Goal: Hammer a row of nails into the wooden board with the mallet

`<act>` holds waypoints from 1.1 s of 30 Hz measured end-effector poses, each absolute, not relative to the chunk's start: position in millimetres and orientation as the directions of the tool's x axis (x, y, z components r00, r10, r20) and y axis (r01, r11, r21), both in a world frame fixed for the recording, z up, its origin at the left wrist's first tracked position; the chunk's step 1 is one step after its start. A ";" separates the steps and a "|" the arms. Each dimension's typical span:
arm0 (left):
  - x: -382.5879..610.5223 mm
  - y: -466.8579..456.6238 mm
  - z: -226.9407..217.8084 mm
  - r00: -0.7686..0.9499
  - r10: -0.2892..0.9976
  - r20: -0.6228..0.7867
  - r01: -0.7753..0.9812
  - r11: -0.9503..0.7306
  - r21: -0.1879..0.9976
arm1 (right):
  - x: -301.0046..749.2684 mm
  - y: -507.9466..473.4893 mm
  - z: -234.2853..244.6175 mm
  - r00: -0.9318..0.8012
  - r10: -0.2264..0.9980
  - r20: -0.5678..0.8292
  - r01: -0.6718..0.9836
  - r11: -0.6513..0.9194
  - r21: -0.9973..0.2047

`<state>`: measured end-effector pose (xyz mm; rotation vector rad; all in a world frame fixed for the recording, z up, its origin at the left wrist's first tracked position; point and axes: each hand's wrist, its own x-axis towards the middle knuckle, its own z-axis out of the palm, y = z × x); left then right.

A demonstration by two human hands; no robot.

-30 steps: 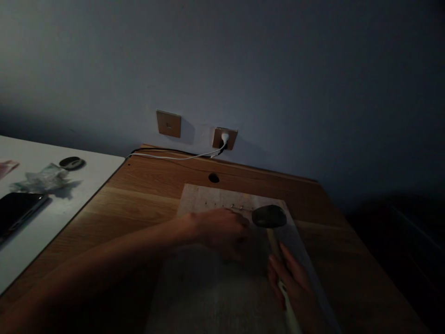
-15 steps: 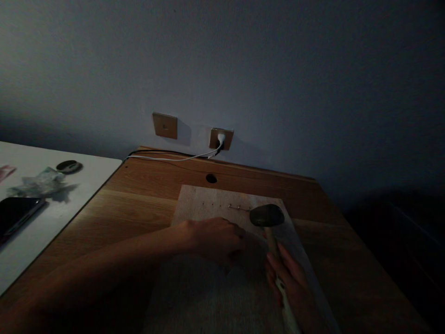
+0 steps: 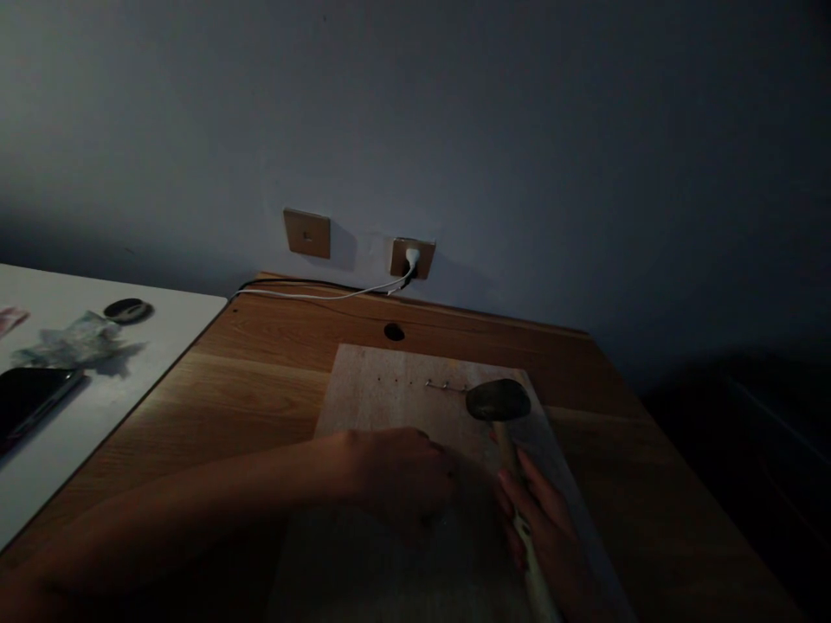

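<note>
A pale wooden board (image 3: 383,389) lies on the brown desk (image 3: 260,363), with a short row of small nails (image 3: 445,385) near its far edge. My right hand (image 3: 542,532) is closed round the light handle of a mallet (image 3: 499,401), whose dark head rests on the board just right of the nails. My left hand (image 3: 396,476) lies knuckles-up on the board, fingers curled, close beside my right hand. The dim light hides whatever its fingertips hold.
A white table (image 3: 78,381) adjoins the desk on the left and carries a dark phone (image 3: 26,398), crumpled plastic (image 3: 68,342) and a small dark disc (image 3: 128,310). A white cable (image 3: 325,294) runs to a wall socket (image 3: 411,257). A round hole (image 3: 393,331) is in the desk.
My left hand has drawn back from the nail row toward me, along the board. The mallet head has stayed beside the nails; my right hand has hardly moved.
</note>
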<state>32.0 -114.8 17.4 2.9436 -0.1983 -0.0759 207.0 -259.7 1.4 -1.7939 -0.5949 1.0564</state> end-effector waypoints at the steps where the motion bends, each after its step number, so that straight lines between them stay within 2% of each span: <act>1: 31.1 -114.2 16.5 0.989 -0.143 -0.027 -0.135 -0.971 0.197 | 206.5 -259.3 2.1 0.516 0.758 -0.400 -0.051 -0.438 -0.897; 5: 25.9 -110.3 15.7 0.989 -0.139 0.057 -0.149 -0.961 0.233 | 204.7 -258.7 0.1 0.532 0.763 -0.366 -0.018 -0.423 -0.906; 8: 23.0 -101.7 22.1 0.995 -0.094 0.012 -0.094 -0.965 0.246 | 205.7 -259.1 -5.7 0.541 0.767 -0.346 0.002 -0.412 -0.911; 11: 21.4 -82.0 32.1 0.997 0.008 -0.079 0.025 -0.975 0.222 | 208.9 -260.2 -11.5 0.506 0.804 -0.312 0.030 -0.378 -0.925; 15: 19.2 -46.5 35.1 0.979 0.201 -0.006 0.199 -0.966 0.167 | 212.4 -262.0 -15.3 0.457 0.838 -0.298 0.050 -0.358 -0.932; 17: 17.9 -32.1 31.3 0.968 0.249 0.034 0.240 -0.957 0.161 | 212.2 -262.4 -15.6 0.440 0.841 -0.314 0.029 -0.363 -0.931; 22: 16.2 -16.0 21.2 0.956 0.282 0.078 0.259 -0.939 0.225 | 208.2 -261.1 -14.3 0.456 0.831 -0.320 -0.042 -0.339 -0.940; 30: 18.3 -13.8 14.7 0.941 0.316 0.118 0.294 -0.940 0.172 | 207.6 -259.9 -5.6 0.505 0.800 -0.323 0.037 -0.394 -0.918; 33: 18.9 -14.8 14.7 0.943 0.303 0.139 0.271 -0.939 0.212 | 206.8 -260.6 -1.1 0.495 0.803 -0.332 0.031 -0.398 -0.917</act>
